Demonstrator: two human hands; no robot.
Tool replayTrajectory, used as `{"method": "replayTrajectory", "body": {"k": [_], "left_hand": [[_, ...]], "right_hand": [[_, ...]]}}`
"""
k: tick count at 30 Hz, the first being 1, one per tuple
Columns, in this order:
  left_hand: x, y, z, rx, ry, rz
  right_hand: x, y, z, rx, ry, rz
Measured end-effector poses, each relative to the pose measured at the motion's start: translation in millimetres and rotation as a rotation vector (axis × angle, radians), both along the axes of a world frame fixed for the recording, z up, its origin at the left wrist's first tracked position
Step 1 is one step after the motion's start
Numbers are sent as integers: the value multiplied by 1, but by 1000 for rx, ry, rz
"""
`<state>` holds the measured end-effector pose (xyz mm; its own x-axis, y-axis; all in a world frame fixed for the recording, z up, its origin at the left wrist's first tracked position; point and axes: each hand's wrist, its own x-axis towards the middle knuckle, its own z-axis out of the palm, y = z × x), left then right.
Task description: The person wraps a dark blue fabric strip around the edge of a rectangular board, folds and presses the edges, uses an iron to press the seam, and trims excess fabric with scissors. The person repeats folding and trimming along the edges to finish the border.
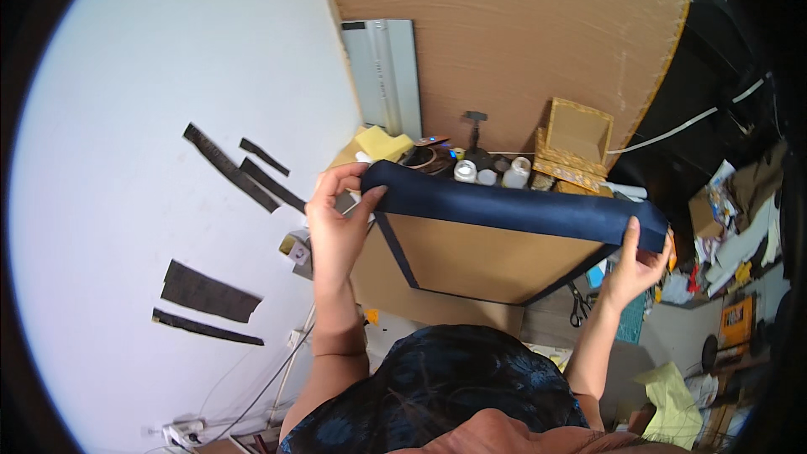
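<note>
Between my raised hands is a shallow board box, with a brown inside and dark navy covering along its edges. Its wide navy side faces up, running from hand to hand. My left hand is closed on the left end of this side, thumb in front and fingers behind. At the right end, my right hand pinches the lower corner with the thumb on the navy face. The box hides part of the table behind it.
Behind the box stand white jars, a yellow sponge-like block and an open patterned box. Black scissors lie near a green cutting mat. A paper trimmer leans at the back. Dark strips hang on the white wall.
</note>
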<state>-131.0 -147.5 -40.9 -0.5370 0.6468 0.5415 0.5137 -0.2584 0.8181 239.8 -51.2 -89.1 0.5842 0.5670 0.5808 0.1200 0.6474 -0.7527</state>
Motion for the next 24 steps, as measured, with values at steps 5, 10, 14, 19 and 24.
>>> {"method": "replayTrajectory", "body": {"k": [5,10,14,19,24], "left_hand": [[4,3,-15,237,333,173],[3,11,-19,188,-308,-157],[-3,9,-18,201,-394,-252],[-12,13,-17,211,-462,-301],[-11,12,-19,247,-477,-267]], "right_hand": [[14,6,0,9,23,87],[17,5,0,24,93,187],[19,-1,8,-26,105,250],[13,-1,12,-57,-24,185],[11,0,7,-50,-54,141]]}}
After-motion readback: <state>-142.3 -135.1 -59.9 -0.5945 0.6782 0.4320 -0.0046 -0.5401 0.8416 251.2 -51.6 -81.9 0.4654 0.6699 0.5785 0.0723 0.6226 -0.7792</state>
